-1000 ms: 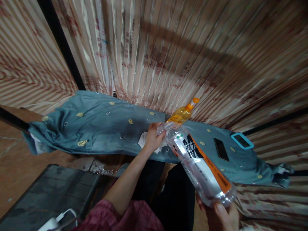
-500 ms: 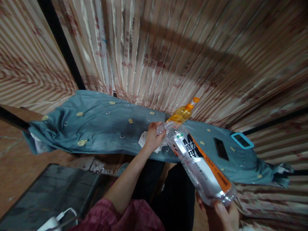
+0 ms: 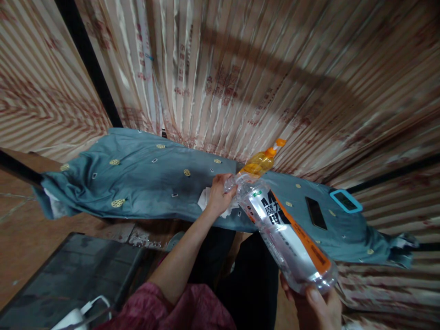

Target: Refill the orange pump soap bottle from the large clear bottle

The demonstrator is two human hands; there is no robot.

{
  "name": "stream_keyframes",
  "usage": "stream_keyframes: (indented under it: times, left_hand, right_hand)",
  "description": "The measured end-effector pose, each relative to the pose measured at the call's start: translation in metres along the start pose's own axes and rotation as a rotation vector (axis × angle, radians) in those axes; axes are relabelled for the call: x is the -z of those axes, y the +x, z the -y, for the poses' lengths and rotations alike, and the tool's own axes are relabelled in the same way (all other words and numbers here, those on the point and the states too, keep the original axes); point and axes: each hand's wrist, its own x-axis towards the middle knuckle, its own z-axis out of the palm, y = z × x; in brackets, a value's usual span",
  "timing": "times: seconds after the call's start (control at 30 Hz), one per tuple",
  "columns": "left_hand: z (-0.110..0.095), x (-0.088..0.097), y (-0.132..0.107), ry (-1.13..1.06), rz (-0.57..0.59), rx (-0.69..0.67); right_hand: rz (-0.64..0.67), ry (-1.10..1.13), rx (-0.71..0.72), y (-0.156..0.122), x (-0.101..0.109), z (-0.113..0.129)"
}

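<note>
A clear plastic bottle (image 3: 285, 238) with a silver and orange label lies tilted across the view, its neck toward the upper left. My left hand (image 3: 221, 195) is closed around the neck. At the lower right my right hand (image 3: 314, 305) grips the bottle's base. Just beyond the neck stands a pump bottle (image 3: 259, 161) with an orange pump top and yellow liquid, its lower part hidden. A white tissue (image 3: 204, 198) rests on the cloth, partly covered by my left hand.
Under these things spreads a teal cloth (image 3: 144, 178) with a pineapple print. To the right lie a dark phone (image 3: 316, 213) and a blue-framed device (image 3: 346, 200). A black box-like surface (image 3: 75, 275) carries a white charger (image 3: 72, 319). Pleated curtains (image 3: 240, 68) hang behind, beside black poles (image 3: 89, 64).
</note>
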Motion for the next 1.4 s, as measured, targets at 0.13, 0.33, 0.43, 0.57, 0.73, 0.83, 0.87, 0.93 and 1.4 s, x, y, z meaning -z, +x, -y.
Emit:
stream_keyframes:
  times: [0.13,0.33,0.43,0.57,0.73,0.83,0.87,0.93,1.4]
  left_hand:
    - [-0.001,0.001,0.000,-0.001,-0.001,-0.003]
    - [0.001,0.001,0.001,0.014,0.016,-0.006]
    - [0.002,0.001,0.001,0.009,0.020,-0.013]
    - [0.003,0.001,0.001,0.013,0.018,-0.017]
    - [0.004,0.002,0.001,0.016,0.027,-0.013]
    - [0.003,0.003,0.001,0.019,0.036,-0.026]
    - [0.003,0.003,0.001,0.020,0.037,-0.031]
    - [0.002,0.004,0.001,0.021,0.038,-0.033]
    - [0.000,0.004,0.001,0.031,0.017,0.009]
  right_hand:
    - [0.003,0.020,-0.010,0.002,0.003,-0.003]
    - [-0.033,0.025,-0.034,0.001,0.005,-0.006]
    - [-0.025,0.005,-0.017,0.000,0.005,-0.007]
    - [-0.050,-0.035,-0.031,-0.002,0.006,-0.008]
    - [-0.014,-0.026,0.024,-0.006,0.001,-0.010]
    - [-0.047,-0.010,0.024,-0.008,-0.003,-0.010]
    - [-0.054,-0.010,0.021,-0.009,-0.004,-0.009]
    - [-0.052,-0.006,0.018,-0.010,-0.006,-0.009]
    - [-0.088,-0.089,0.039,-0.002,0.022,-0.048]
